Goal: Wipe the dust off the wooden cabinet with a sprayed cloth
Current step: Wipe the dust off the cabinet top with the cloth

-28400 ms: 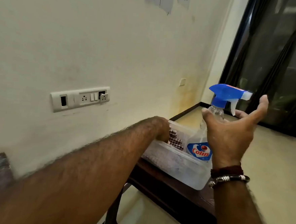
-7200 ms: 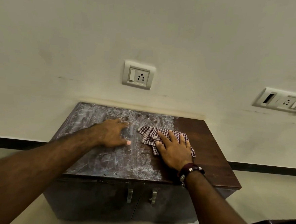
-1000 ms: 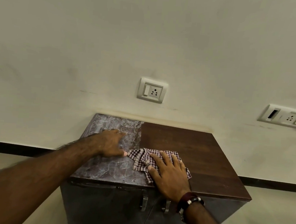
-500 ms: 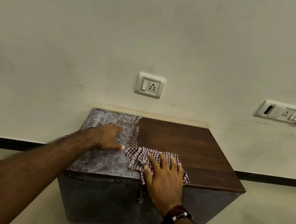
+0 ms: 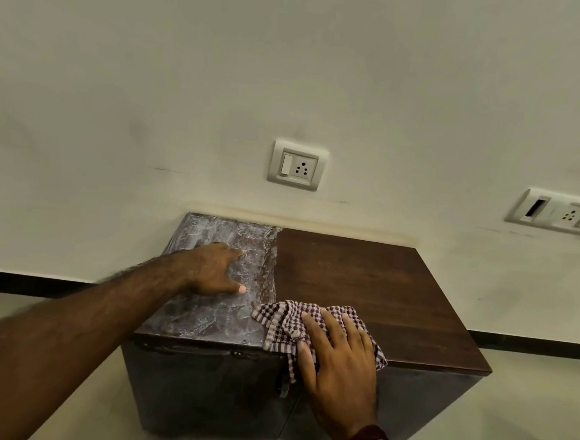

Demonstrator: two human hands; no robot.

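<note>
Right hand (image 5: 337,357) is lying flat with straight fingers on the checked cloth (image 5: 281,322), pressing it against the front edge of the cabinet (image 5: 363,286) top, one corner hanging over. Left hand (image 5: 214,271) is resting released, fingers spread, on the dusty left part. Right part is showing clean dark wood. Socket (image 5: 297,164) is sitting on the wall above.

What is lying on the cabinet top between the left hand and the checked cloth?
Nothing: the head view shows only dusty cabinet top between the left hand and the checked cloth.
</note>
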